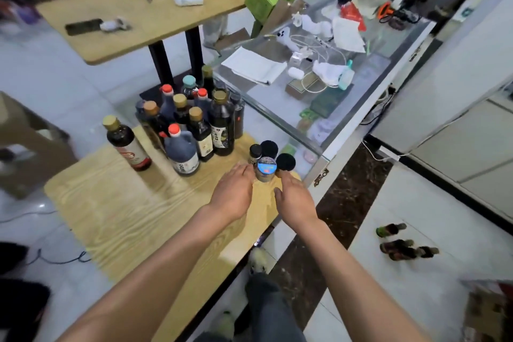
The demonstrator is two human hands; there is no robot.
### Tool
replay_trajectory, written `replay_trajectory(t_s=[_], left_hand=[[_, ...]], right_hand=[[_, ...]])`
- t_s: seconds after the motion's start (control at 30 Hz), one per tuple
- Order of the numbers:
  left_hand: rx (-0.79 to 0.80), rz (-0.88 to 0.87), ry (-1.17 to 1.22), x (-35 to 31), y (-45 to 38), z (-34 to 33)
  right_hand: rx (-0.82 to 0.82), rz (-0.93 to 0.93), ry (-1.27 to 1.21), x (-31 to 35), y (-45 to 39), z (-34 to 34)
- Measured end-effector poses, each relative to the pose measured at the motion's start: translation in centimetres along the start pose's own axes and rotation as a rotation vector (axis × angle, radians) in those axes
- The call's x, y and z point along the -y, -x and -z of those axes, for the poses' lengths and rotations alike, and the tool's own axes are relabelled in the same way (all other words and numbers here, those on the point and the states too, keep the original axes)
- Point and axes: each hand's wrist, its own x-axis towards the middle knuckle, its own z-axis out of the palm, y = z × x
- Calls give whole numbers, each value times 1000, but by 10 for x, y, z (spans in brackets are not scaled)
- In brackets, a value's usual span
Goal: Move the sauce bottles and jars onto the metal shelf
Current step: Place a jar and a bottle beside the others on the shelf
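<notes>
On the near wooden surface [116, 216] both hands close in on a small jar [266, 172] with a blue printed lid, one from each side. The left hand [234, 193] has its fingers nearly straight, the tips at or just beside the jar's left wall; the right hand [295, 201] mirrors it, its index fingertip near the jar's right side and its thumb spread apart. Neither grip has closed: both hands are open and hold nothing, and whether the fingertips already touch the jar I cannot tell.

This jar stands at the front of a cluster of four, with a black-capped jar [255, 153] and two black-lidded jars [269, 148] [286, 161] just behind it, touching or nearly so. That crowding probably explains the flanking approach: the sides are the only free faces.

Left of the jars, the sauce bottles [194, 125] stand upright in a tight group at the far end of the surface, one gold-capped bottle [126, 141] set apart from them to the left. A glass counter [361, 86] strewn with cables and papers lies to the right.

No metal shelf shows clearly, so every visible jar and bottle appears still to be moved; the jar between the hands looks like the next to go.
</notes>
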Motion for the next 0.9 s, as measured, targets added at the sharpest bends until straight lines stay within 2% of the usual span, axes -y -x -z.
replay_trajectory(t_s=[0.2,0.47,0.6,0.73,0.9], left_hand=[[15,152,149,-2,-66,-7],[79,332,247,7,-141,-18],[131,320,207,12,-159,-27],[190,247,55,13,-174,-42],[131,246,38,7,-180,-50]], right_hand=[[19,-29,-151,-15,-58,-24],[166,-27,-58,-33,-128,-44],[203,6,-40,-38,-134,-54],[209,15,9,-41,-134,-61],[173,20,49,-41,-136,-68]])
